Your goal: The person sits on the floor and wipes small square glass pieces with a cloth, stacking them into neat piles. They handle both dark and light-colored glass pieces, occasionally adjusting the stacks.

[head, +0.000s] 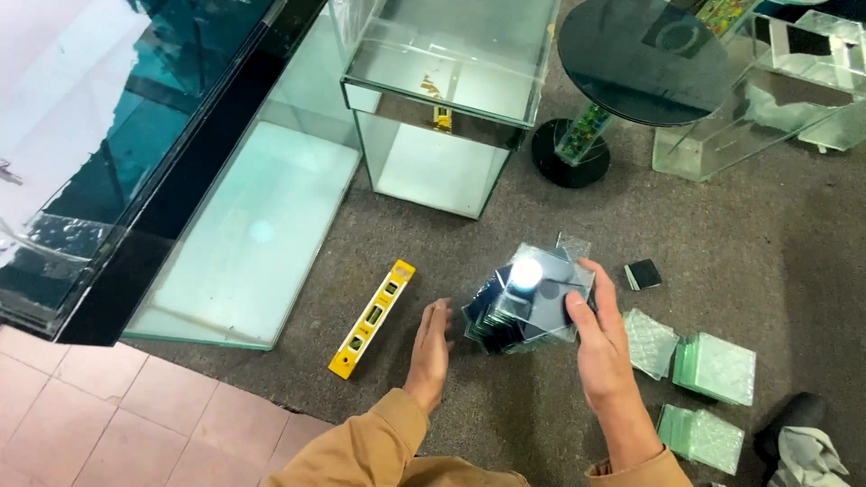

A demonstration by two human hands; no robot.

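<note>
Right hand [603, 347] is resting its fingers [588, 305] on the top of a messy stack of square clear glass panes [528, 302] sitting on the grey carpet floor [505, 424]; left hand [430, 350] is hovering open beside it, grasping nothing. Stack's looking mostly built to me. Three smaller piles of textured greenish glass squares [717, 365] are lying to the right, plus one yellow spirit level [373, 317].
</note>
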